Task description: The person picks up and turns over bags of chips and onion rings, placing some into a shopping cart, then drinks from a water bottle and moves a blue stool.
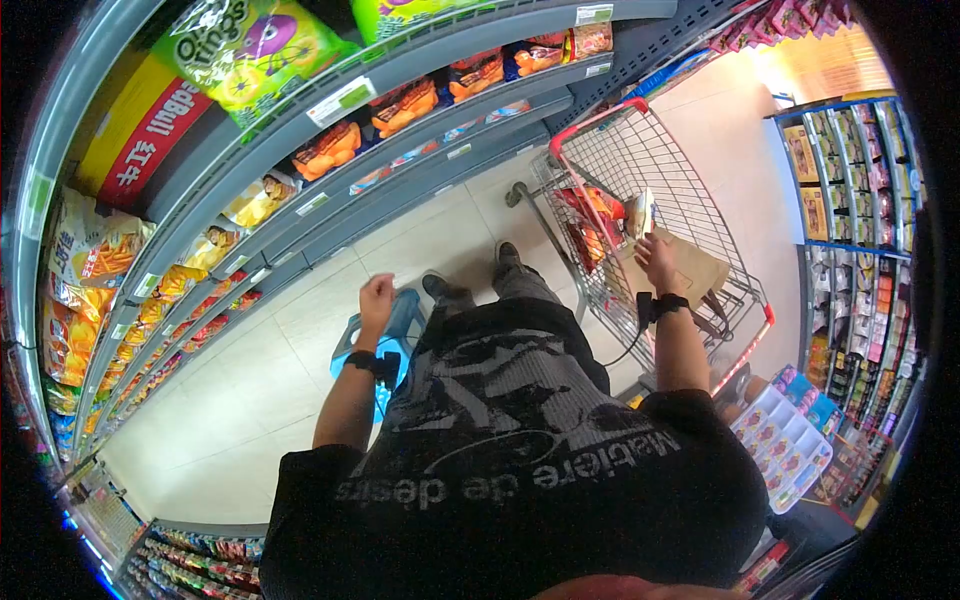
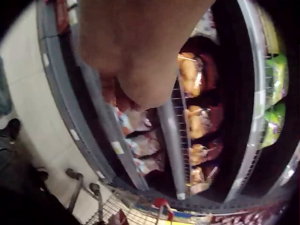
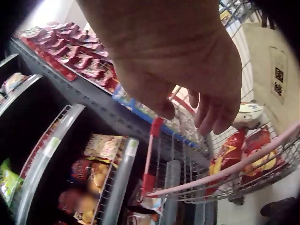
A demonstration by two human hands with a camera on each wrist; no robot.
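My left hand (image 1: pixel 376 300) hangs in front of my body, fingers loosely bent and nothing in them. It overlaps a blue stool (image 1: pixel 403 318) on the floor in the head view. The left wrist view sets the same hand (image 2: pixel 140 61) against shelves of snack bags (image 2: pixel 199 122). Over the shopping cart (image 1: pixel 600 115), my right hand (image 1: pixel 655 262) is held with relaxed fingers, thumb apart, holding nothing. Beneath it lie red snack bags (image 1: pixel 600 215), a pale pack (image 1: pixel 640 212) and a tan tote bag (image 1: pixel 695 270). The right wrist view has the red bags (image 3: pixel 229 152) below the fingertips.
A long snack shelf (image 1: pixel 350 95) curves along the left, with green bags (image 1: pixel 255 55) on top and a Red Bull box (image 1: pixel 150 130). Tiled floor (image 1: pixel 270 370) runs beside it. Racks of small packets (image 1: pixel 860 200) stand right, with a display tray (image 1: pixel 785 445) near my right elbow.
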